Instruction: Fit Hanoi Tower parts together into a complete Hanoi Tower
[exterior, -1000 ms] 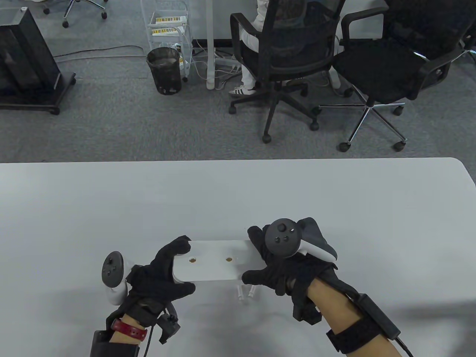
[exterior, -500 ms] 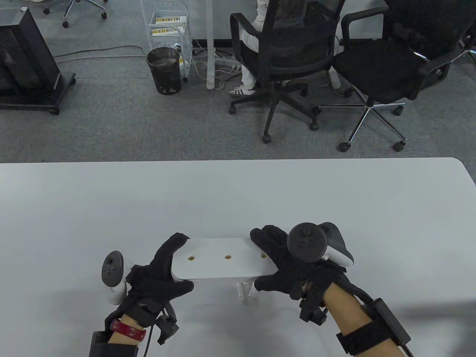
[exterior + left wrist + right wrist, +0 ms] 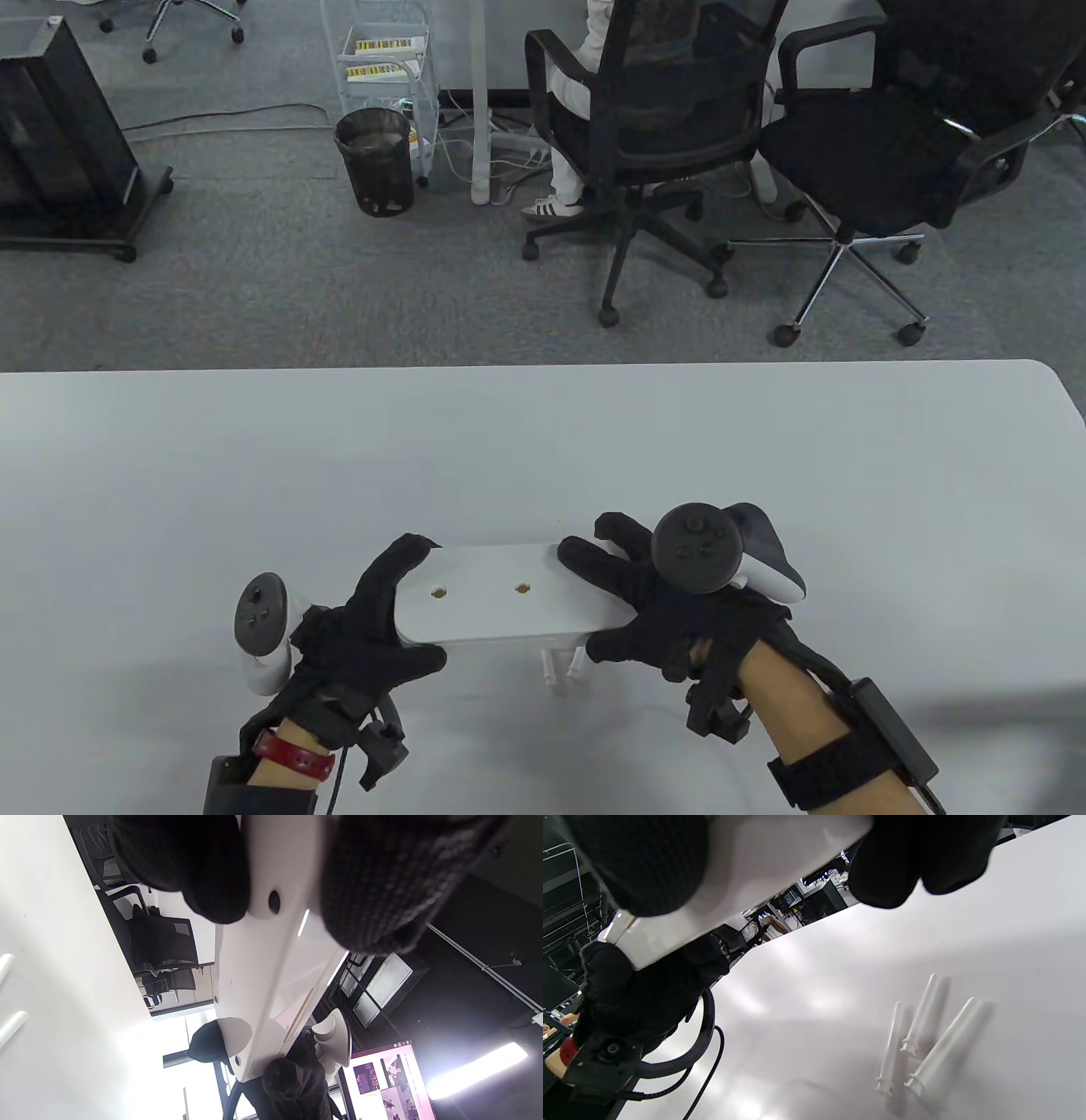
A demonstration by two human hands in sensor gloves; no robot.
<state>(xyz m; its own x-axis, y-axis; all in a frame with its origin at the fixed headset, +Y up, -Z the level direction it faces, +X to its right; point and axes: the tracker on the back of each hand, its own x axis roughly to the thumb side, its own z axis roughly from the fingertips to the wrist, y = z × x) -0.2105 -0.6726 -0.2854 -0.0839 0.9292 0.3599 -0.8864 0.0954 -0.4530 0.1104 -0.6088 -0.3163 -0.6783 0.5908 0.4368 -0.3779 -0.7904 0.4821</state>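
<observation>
A smooth white board with rounded ends and two visible round holes is held above the grey table. Its left end is gripped by the black-gloved left hand, thumb at the near edge and fingers at the far edge. Its right end is clasped likewise by the right hand. Three slim white pegs lie on the table beneath the board.

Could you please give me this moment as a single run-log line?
left hand: holds board's left end | right hand: holds board's right end | board: lifted off table | pegs: three loose on table, none fitted
</observation>
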